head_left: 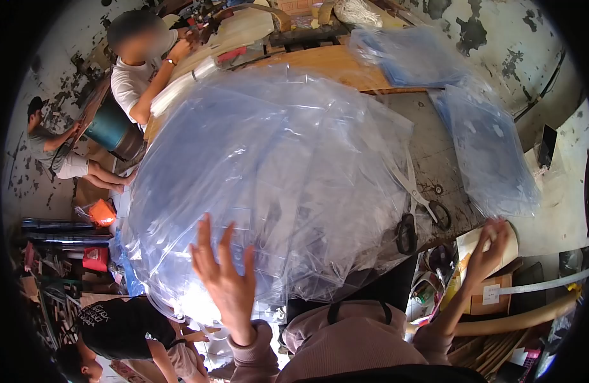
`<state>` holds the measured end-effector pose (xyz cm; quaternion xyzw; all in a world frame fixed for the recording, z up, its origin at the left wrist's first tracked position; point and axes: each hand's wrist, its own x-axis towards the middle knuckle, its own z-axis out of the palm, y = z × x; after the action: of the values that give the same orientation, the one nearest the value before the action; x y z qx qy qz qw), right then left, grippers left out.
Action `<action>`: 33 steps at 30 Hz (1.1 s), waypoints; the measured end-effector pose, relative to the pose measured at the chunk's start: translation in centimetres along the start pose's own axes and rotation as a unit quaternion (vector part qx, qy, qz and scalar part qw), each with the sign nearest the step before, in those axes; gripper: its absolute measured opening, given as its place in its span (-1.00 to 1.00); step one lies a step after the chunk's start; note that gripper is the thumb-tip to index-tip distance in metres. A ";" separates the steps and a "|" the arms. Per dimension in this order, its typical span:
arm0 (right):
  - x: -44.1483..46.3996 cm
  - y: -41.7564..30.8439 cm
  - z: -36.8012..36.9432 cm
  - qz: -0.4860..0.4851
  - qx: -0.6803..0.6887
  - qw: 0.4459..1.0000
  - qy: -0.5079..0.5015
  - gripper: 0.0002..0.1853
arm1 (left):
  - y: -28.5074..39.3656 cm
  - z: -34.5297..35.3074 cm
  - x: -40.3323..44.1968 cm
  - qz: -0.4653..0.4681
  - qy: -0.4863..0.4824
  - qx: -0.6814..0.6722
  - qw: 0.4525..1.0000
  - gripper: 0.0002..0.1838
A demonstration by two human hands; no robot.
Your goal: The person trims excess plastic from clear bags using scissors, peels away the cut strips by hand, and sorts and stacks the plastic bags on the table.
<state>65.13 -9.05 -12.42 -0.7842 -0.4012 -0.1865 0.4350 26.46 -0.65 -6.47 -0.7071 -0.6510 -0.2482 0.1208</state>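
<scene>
A large heap of clear bluish plastic sheets (269,172) covers most of the table in front of me. My left hand (225,277) is over the heap's near left edge, fingers spread, holding nothing. Off the table's right front corner is my right hand (489,252), its fingers bent close together near a stack of plastic sheets (492,153); whether anything is between them is too small to tell. Scissors with black handles (414,191) lie at the heap's right side, blades partly apart. Another pile of clear sheets (409,57) rests at the back right.
One person (132,76) is at the table's far left, another (58,143) sits by a teal drum (112,127). A third person (125,332) is at lower left. A cardboard box (489,297) and a curved tan tube (518,319) are at lower right.
</scene>
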 end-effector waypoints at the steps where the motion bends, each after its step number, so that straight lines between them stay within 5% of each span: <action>1: -1.8 -1.4 0.8 0.096 0.124 0.987 -0.021 -0.85 | -0.8 0.1 0.4 -0.001 0.003 0.001 1.000 -0.55; 3: -4.4 -3.4 1.7 0.127 0.263 0.952 -0.089 -0.87 | -2.4 0.7 0.8 -0.064 0.008 0.085 0.994 -0.48; 7: -5.1 -7.8 2.3 0.077 0.229 0.964 -0.109 -0.90 | -2.9 1.2 0.9 -0.094 0.011 0.062 0.994 -0.43; 8: -4.8 -8.5 2.4 0.076 0.254 0.957 -0.118 -0.90 | -2.9 1.5 1.1 -0.063 0.074 0.067 0.993 -0.51; 14: -3.4 -11.4 2.6 0.051 0.325 0.938 -0.108 -0.90 | -2.1 1.3 -0.9 0.067 0.053 -0.058 0.995 -0.77; 20: -4.1 -14.8 -0.5 -0.203 0.249 0.937 -0.134 -0.85 | 2.6 0.0 -4.0 0.229 -0.025 -0.194 0.954 -0.72; 22: -4.2 -15.7 -1.5 -0.327 0.266 0.864 -0.276 -0.76 | 4.3 -0.8 -3.7 0.253 -0.014 -0.182 0.950 -0.73; 29: -3.8 -15.2 -0.6 -0.189 0.358 0.816 -0.412 -0.71 | 6.7 -1.1 -1.9 0.252 0.091 -0.118 0.956 -0.85; 33: -4.0 -15.8 0.2 -0.141 0.401 0.781 -0.457 -0.79 | 6.6 1.2 -2.0 0.138 0.290 -0.182 0.929 -0.02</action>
<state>50.15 -6.03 -6.69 -0.4670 -0.6975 0.3126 0.4446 33.09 -2.61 -7.53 -0.6970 -0.4272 -0.5376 0.2064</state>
